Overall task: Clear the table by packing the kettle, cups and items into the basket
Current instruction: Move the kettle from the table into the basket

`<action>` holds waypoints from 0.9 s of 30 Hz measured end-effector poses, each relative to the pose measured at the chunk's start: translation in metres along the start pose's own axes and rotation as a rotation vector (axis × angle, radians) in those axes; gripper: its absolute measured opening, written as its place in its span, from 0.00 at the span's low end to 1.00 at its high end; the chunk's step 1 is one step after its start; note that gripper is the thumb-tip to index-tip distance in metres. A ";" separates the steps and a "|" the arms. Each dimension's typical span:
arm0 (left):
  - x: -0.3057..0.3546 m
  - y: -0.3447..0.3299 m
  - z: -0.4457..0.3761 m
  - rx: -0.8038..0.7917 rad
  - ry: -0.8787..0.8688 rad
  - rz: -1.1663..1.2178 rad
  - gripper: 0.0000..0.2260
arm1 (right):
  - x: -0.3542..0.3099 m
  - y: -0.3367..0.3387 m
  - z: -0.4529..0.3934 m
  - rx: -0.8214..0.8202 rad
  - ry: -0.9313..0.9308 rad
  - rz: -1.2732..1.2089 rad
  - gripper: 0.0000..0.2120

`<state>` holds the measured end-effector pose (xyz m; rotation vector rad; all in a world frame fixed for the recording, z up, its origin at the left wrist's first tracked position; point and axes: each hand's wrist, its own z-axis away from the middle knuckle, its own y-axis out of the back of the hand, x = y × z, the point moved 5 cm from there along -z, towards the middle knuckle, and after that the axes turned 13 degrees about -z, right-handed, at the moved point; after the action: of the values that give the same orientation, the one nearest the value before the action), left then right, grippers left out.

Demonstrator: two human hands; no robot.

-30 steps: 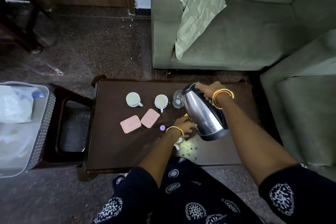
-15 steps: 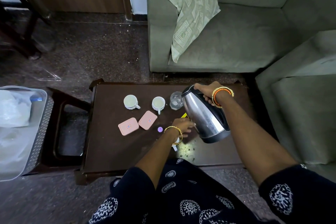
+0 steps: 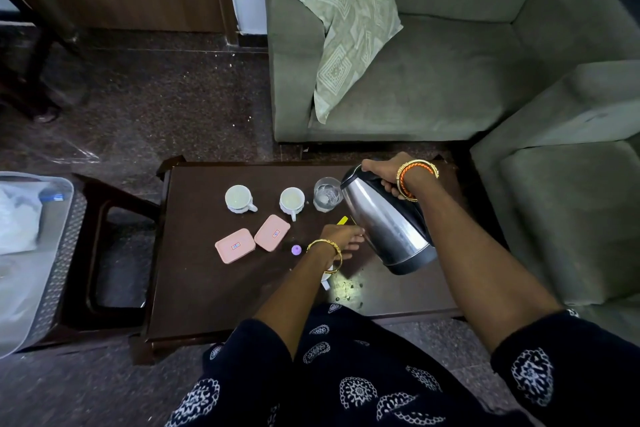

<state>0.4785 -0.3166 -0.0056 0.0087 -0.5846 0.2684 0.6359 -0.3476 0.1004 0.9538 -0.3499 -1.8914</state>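
Note:
A steel kettle (image 3: 388, 222) with a black handle hangs tilted above the right part of the dark wooden table (image 3: 207, 291). My right hand (image 3: 382, 177) grips its handle at the top. My left hand (image 3: 344, 239) reaches to the kettle's lower side, its fingers stretched against the steel. Two white cups (image 3: 238, 199) (image 3: 292, 200) and a glass (image 3: 327, 194) stand in a row at the table's far edge. Two pink boxes (image 3: 235, 245) (image 3: 272, 232) and a small purple cap (image 3: 296, 249) lie in the middle. The grey basket (image 3: 59, 253) stands at the left.
The basket rests on a dark stool (image 3: 114, 246) and holds plastic bags. A yellow item (image 3: 343, 219) lies beyond my left hand, and a white item (image 3: 325, 280) peeks out under my wrist. Green sofas (image 3: 450, 80) border the table at the back and right.
The kettle stays tilted in my right hand, and my left hand stays at its lower side. The view has tilted up slightly.

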 end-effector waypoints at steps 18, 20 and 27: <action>-0.002 -0.002 0.005 0.039 -0.041 0.059 0.21 | -0.002 0.007 0.009 -0.006 -0.013 -0.035 0.22; -0.002 -0.002 0.006 0.042 -0.043 0.060 0.21 | -0.001 0.008 0.010 -0.011 -0.017 -0.044 0.22; -0.005 -0.001 0.006 0.051 -0.031 0.049 0.18 | 0.002 0.006 0.011 -0.026 -0.025 -0.032 0.23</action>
<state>0.4717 -0.3196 -0.0031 0.0482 -0.6096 0.3317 0.6312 -0.3536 0.1098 0.9244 -0.3257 -1.9340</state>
